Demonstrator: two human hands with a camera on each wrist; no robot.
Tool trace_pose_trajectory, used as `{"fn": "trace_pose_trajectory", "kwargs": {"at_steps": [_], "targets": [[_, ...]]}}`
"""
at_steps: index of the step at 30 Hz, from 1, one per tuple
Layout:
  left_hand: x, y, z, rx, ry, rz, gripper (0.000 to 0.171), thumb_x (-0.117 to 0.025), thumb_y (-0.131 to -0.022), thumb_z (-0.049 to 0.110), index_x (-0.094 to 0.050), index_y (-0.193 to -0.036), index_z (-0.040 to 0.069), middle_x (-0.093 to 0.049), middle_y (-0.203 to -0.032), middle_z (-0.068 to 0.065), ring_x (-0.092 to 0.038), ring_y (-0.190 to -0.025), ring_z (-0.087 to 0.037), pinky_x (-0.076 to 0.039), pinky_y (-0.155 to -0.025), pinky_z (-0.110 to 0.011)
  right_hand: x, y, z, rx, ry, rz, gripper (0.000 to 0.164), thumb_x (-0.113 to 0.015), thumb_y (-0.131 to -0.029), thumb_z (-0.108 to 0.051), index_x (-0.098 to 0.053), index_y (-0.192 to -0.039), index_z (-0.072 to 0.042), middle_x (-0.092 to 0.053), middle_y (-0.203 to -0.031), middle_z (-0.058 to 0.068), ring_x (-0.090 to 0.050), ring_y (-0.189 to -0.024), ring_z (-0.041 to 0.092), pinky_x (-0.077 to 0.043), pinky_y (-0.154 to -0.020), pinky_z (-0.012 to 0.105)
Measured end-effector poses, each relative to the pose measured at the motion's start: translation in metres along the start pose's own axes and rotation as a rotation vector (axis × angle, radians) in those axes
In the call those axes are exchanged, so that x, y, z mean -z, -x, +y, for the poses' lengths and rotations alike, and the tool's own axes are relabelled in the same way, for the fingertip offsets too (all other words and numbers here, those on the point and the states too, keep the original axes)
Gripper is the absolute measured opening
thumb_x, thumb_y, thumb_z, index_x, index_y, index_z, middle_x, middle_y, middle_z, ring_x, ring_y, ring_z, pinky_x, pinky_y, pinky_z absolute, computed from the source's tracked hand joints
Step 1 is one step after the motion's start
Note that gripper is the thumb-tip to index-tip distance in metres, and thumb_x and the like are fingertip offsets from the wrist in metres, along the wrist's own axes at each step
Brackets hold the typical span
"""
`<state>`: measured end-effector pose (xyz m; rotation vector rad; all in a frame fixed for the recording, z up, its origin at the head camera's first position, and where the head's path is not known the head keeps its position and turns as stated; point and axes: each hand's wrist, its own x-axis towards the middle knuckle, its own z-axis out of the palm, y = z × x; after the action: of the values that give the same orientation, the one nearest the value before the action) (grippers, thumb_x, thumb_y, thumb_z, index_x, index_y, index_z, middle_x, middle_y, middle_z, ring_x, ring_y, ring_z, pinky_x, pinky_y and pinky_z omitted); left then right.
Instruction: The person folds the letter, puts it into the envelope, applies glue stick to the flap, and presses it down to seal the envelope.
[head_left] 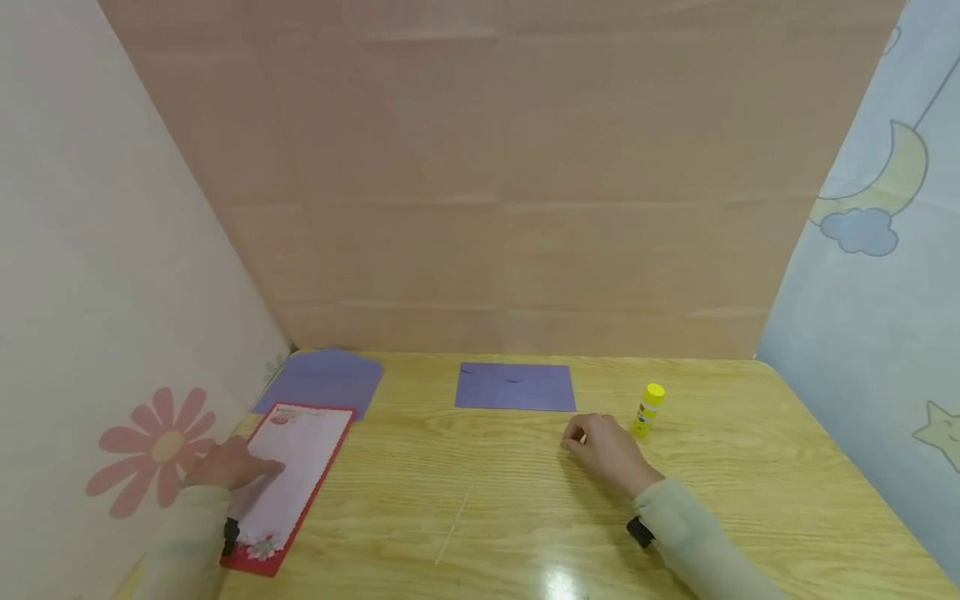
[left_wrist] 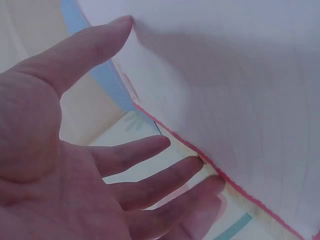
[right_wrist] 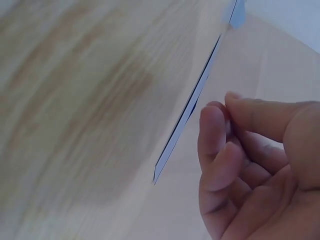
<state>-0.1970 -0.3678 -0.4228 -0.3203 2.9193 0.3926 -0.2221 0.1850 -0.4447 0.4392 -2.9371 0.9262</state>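
On the left lies a pale sheet of paper [head_left: 303, 446] on a red card backing [head_left: 251, 562], with a flower decoration at its near end. My left hand [head_left: 228, 465] is at its left edge; in the left wrist view the thumb touches the paper [left_wrist: 240, 110] and the other fingers extend loosely by the red edge. A purple envelope [head_left: 326, 377] lies partly under the card's far end. My right hand [head_left: 603, 450], fingers loosely curled and holding nothing, hovers near another purple envelope [head_left: 516, 387], seen nearly edge-on in the right wrist view.
A yellow glue stick [head_left: 649, 408] stands upright just beyond my right hand. The wooden table [head_left: 420, 467] is bounded by a brown paper wall [head_left: 517, 183] behind and patterned walls at both sides. A thin pale line [head_left: 453, 525] runs along the tabletop.
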Motion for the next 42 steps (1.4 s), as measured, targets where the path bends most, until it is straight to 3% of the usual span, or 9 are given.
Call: {"fn": "trace_pose_trajectory", "kwargs": {"at_steps": [5, 11, 18, 24, 29, 34, 42], "targets": [[-0.001, 0.001, -0.005, -0.011, 0.035, -0.001, 0.096, -0.074, -0.078, 0.056, -0.044, -0.123, -0.024, -0.053, -0.119, -0.043, -0.059, -0.096, -0.051, -0.049, -0.082, -0.062, 0.0, 0.003, -0.002, 0.007, 0.002, -0.012, 0.013, -0.068, -0.088, -0.005, -0.071, -0.081, -0.015, -0.066, -0.08, -0.007, -0.055, -0.069, 0.009, -0.047, -0.062, 0.029], [-0.002, 0.004, -0.008, 0.033, 0.073, -0.01, 0.101, -0.077, -0.076, 0.054, -0.039, -0.125, -0.025, -0.049, -0.121, -0.045, -0.056, -0.099, -0.052, -0.048, -0.086, -0.063, -0.001, 0.005, -0.003, 0.009, 0.013, -0.013, 0.012, -0.069, -0.086, -0.005, -0.071, -0.08, -0.015, -0.066, -0.08, -0.006, -0.055, -0.067, 0.009, -0.048, -0.06, 0.03], [-0.002, 0.008, -0.007, 0.008, 0.171, 0.007, 0.065, -0.077, -0.079, 0.027, -0.047, -0.11, -0.022, -0.059, -0.096, -0.032, -0.056, -0.081, -0.037, -0.049, -0.079, -0.054, -0.001, 0.005, -0.003, 0.003, 0.023, -0.007, 0.01, -0.07, -0.086, -0.007, -0.07, -0.08, -0.015, -0.065, -0.078, -0.006, -0.053, -0.065, 0.009, -0.046, -0.058, 0.029], [0.002, 0.009, -0.003, -0.063, 0.209, 0.024, 0.053, -0.069, -0.087, 0.021, -0.052, -0.118, -0.02, -0.06, -0.105, -0.033, -0.059, -0.086, -0.036, -0.051, -0.08, -0.055, -0.001, 0.007, -0.005, -0.008, 0.028, -0.017, 0.011, -0.069, -0.084, -0.005, -0.07, -0.079, -0.015, -0.064, -0.077, -0.006, -0.053, -0.066, 0.01, -0.046, -0.059, 0.03], [0.017, 0.02, 0.021, -0.172, 0.265, 0.05, 0.042, -0.067, -0.093, 0.021, -0.059, -0.115, -0.013, -0.062, -0.102, -0.027, -0.06, -0.085, -0.031, -0.053, -0.074, -0.047, -0.002, 0.007, -0.006, -0.018, 0.023, -0.015, 0.01, -0.068, -0.085, -0.005, -0.073, -0.084, -0.013, -0.065, -0.08, -0.005, -0.055, -0.069, 0.01, -0.048, -0.061, 0.03], [0.028, 0.04, 0.058, -0.297, 0.309, 0.11, 0.038, -0.068, -0.095, 0.023, -0.062, -0.114, -0.01, -0.065, -0.098, -0.019, -0.06, -0.084, -0.027, -0.053, -0.068, -0.039, -0.001, 0.008, -0.008, 0.012, 0.024, 0.009, 0.008, -0.071, -0.086, -0.008, -0.071, -0.086, -0.016, -0.065, -0.079, -0.008, -0.057, -0.069, 0.007, -0.048, -0.06, 0.029], [0.028, 0.058, 0.116, -0.467, 0.492, 0.125, 0.025, -0.067, -0.097, 0.024, -0.068, -0.108, 0.002, -0.067, -0.089, -0.005, -0.059, -0.073, -0.016, -0.051, -0.062, -0.03, 0.001, 0.01, -0.016, 0.108, -0.032, 0.008, 0.004, -0.068, -0.094, -0.011, -0.07, -0.095, -0.008, -0.065, -0.077, -0.008, -0.054, -0.064, 0.004, -0.046, -0.059, 0.025]]}}
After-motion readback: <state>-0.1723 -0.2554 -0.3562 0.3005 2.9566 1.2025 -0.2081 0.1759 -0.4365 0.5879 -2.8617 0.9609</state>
